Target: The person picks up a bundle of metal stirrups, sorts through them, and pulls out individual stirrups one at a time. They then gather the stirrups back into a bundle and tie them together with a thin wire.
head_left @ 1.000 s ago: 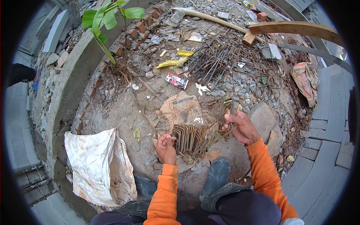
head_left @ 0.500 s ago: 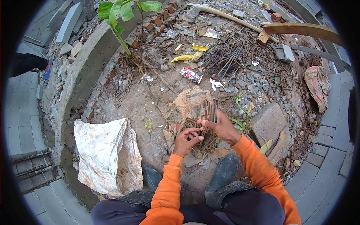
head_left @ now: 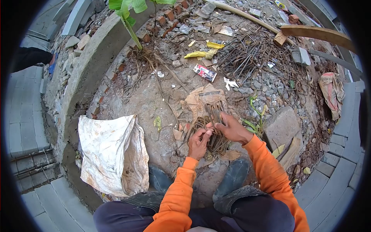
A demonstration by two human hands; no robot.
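A bundle of rusty rebar stirrups (head_left: 213,111) stands tilted between my hands, over more bent stirrups on the ground. My right hand (head_left: 234,129) is wrapped round the bundle from the right, thumb on top. On the left side, my left hand (head_left: 198,144) has its thumb and fingers pinched together close to my right fingertips; what lies in that pinch is too small to make out. Beneath and beyond the bars lies a torn brown paper sack (head_left: 204,97).
A folded white sack (head_left: 106,154) lies left, beside a curved concrete wall (head_left: 87,63). Further out are a heap of stirrups (head_left: 251,58), a crushed red-and-black packet (head_left: 205,72) and a wooden-handled tool (head_left: 317,33). A stone block (head_left: 281,125) sits right. Another person's leg (head_left: 33,58) shows far left.
The bundle has tilted leftward at its top in my right hand. My left fingers have drawn into a tighter pinch. The whole view has shifted slightly.
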